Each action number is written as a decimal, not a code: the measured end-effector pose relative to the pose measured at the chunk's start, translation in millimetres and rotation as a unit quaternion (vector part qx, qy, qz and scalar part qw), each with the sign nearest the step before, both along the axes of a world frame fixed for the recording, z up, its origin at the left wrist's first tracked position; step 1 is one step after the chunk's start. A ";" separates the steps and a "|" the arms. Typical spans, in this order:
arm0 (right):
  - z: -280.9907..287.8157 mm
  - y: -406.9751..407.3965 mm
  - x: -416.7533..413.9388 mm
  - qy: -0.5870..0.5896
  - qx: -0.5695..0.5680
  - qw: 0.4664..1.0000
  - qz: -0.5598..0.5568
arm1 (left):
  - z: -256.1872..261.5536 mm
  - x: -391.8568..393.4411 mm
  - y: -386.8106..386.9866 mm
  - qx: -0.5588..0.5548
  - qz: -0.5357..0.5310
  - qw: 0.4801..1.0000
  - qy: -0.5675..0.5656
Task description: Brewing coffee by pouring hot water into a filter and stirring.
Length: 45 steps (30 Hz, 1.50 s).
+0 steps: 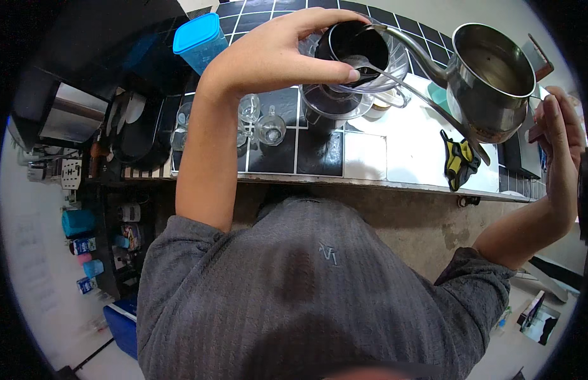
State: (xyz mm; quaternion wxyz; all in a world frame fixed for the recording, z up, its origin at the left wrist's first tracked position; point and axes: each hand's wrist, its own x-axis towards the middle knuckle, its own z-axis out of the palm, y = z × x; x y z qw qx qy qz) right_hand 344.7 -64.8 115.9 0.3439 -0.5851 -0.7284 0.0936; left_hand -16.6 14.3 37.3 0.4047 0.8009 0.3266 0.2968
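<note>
My left hand [279, 57] spans the rim of a dark cylindrical cup [339, 40], thumb and fingers on opposite sides. The cup sits in or over a clear ribbed plastic dripper [398, 59], above a carafe [332, 102] with dark contents. A long-handled metal spoon [412, 90] leans out of the cup towards the right. My right hand [557, 123] grips the handle side of a stainless steel gooseneck kettle [488, 107], with liquid inside. Its spout [420, 54] reaches to the cup's far rim; I cannot tell whether liquid is flowing.
Small glass mugs [271, 128] stand on the black tiled counter [317, 152]. Behind my left forearm is a plastic container with a blue lid [196, 35]. A black-and-yellow object [460, 159] lies on the white surface [408, 152]. Knives [125, 111] are at far left.
</note>
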 end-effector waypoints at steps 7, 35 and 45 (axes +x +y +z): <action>-5.3 1.7 -2.5 0.000 0.048 0.999 -0.002 | -33.0 0.1 7.7 0.128 0.025 0.989 -0.067; -5.4 5.9 2.2 0.002 0.028 0.999 -0.035 | -35.1 0.4 9.2 0.128 0.021 0.989 -0.073; -2.9 9.6 -18.7 -0.024 0.039 0.999 0.018 | -30.6 0.3 7.6 0.131 0.022 0.989 -0.059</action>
